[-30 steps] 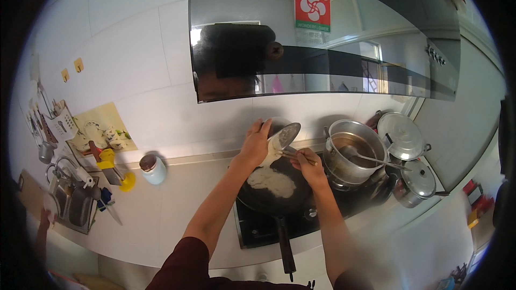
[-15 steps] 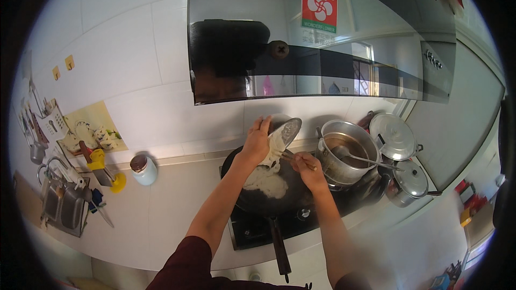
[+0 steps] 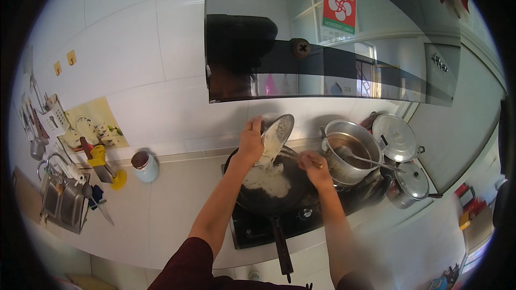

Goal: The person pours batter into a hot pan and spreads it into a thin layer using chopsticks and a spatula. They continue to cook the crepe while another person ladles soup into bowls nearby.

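My left hand [image 3: 251, 142] grips a metal bowl [image 3: 286, 123] and holds it tipped over the black wok [image 3: 247, 201]. Pale, thick batter [image 3: 273, 145] hangs from the bowl's lip down into the wok. More of this batter [image 3: 267, 181] lies spread over the wok's left side. In my right hand [image 3: 314, 167] is a pair of chopsticks [image 3: 293, 154], their tips pointing left toward the pouring batter. The fingers are closed round the chopsticks. The wok sits on a black gas stove [image 3: 252, 236], with its handle [image 3: 281, 249] toward me.
Right of the wok stands an open pot [image 3: 346, 174] of brown liquid with a ladle [image 3: 371, 160] in it. Lidded pots [image 3: 413, 181] are beyond it. A range hood [image 3: 322, 70] hangs above. On the left are a jar [image 3: 144, 167], a knife holder [image 3: 110, 174] and a sink [image 3: 62, 204].
The bowl is tipped further upright, and more batter has slid into the wok. My right hand with the chopsticks has shifted slightly right. The whole view has moved a little.
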The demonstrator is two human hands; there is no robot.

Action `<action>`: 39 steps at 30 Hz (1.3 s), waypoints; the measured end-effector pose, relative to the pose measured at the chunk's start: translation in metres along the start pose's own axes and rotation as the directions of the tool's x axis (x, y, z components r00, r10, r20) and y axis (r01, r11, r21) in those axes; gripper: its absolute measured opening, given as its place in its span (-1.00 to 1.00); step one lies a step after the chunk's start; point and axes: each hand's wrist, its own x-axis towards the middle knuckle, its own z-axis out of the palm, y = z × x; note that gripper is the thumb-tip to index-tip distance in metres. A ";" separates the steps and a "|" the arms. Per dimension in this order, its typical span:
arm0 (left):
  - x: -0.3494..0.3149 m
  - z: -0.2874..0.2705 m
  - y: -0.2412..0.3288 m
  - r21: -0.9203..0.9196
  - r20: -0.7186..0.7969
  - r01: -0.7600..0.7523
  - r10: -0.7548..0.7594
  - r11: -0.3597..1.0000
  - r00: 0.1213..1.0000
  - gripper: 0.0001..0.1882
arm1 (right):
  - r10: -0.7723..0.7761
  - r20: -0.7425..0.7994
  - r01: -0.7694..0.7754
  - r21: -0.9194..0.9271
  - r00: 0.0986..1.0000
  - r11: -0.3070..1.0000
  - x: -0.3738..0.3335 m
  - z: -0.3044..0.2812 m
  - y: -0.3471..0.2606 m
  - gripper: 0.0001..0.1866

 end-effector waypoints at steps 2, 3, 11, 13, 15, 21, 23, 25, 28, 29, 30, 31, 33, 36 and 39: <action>0.001 0.001 0.003 -0.070 -0.024 0.006 -0.008 0.998 1.000 -0.42 | 0.009 -0.044 -0.009 0.005 0.999 1.000 0.012 0.000 0.000 -0.86; 0.003 0.002 0.003 -0.104 -0.036 0.008 -0.012 0.995 0.999 -0.42 | 0.006 -0.061 -0.007 -0.017 0.998 1.000 0.018 0.001 0.001 -0.86; 0.009 -0.005 -0.005 -0.156 -0.024 0.105 -0.110 0.982 0.994 -0.41 | 0.001 0.019 0.004 -0.254 1.000 0.967 -0.005 0.027 -0.006 -0.91; 0.003 -0.016 -0.006 -0.185 -0.021 0.137 -0.143 0.973 0.989 -0.41 | 0.027 0.050 -0.016 -0.214 0.998 0.977 -0.022 0.028 -0.019 -0.91; -0.007 -0.026 -0.005 -0.196 -0.045 0.135 -0.147 0.971 0.988 -0.41 | 0.016 0.082 0.005 -0.248 0.996 0.969 -0.041 0.027 -0.036 -0.88; -0.051 -0.069 0.015 -0.224 0.036 0.118 -0.113 0.967 0.993 -0.43 | -0.002 0.104 0.031 -0.272 0.995 0.962 -0.098 0.025 -0.069 -0.84; -0.065 -0.078 0.021 -0.196 0.049 0.079 -0.070 0.977 0.996 -0.43 | -0.031 0.081 0.044 -0.173 0.996 0.984 -0.105 0.028 -0.067 -0.83; -0.077 -0.080 0.026 -0.194 0.066 0.044 -0.032 0.980 0.997 -0.43 | 0.013 0.035 -0.011 -0.053 0.999 0.999 -0.108 0.035 -0.070 -0.83; -0.091 -0.088 0.031 -0.185 0.164 0.071 -0.040 0.980 0.986 -0.41 | 0.139 -0.027 -0.132 0.187 0.990 0.973 -0.094 0.061 -0.073 -0.84; -0.093 -0.086 0.033 -0.159 0.164 0.037 -0.011 0.987 0.986 -0.41 | 0.138 -0.047 -0.122 0.255 0.989 0.959 -0.089 0.066 -0.070 -0.84; -0.096 -0.083 0.033 -0.132 0.163 0.004 0.018 0.991 0.986 -0.41 | 0.138 -0.065 -0.110 0.322 0.988 0.940 -0.085 0.072 -0.070 -0.84; -0.100 -0.082 0.031 -0.095 0.164 -0.022 0.037 0.995 0.986 -0.41 | 0.149 -0.099 -0.110 0.327 0.984 0.939 -0.081 0.082 -0.072 -0.88; -0.103 -0.080 0.040 -0.113 0.173 -0.047 0.066 0.993 0.983 -0.39 | -0.019 -0.140 0.055 0.256 0.990 0.965 -0.083 0.078 -0.053 -0.91; -0.100 -0.079 0.044 -0.112 0.192 -0.032 0.053 0.993 0.980 -0.37 | -0.099 -0.144 0.119 0.140 0.985 0.983 -0.092 0.073 -0.017 -0.96; -0.098 -0.083 0.039 -0.104 0.208 -0.004 0.026 0.995 0.978 -0.38 | 0.112 -0.124 -0.082 0.225 0.986 0.971 -0.107 0.069 -0.020 -0.95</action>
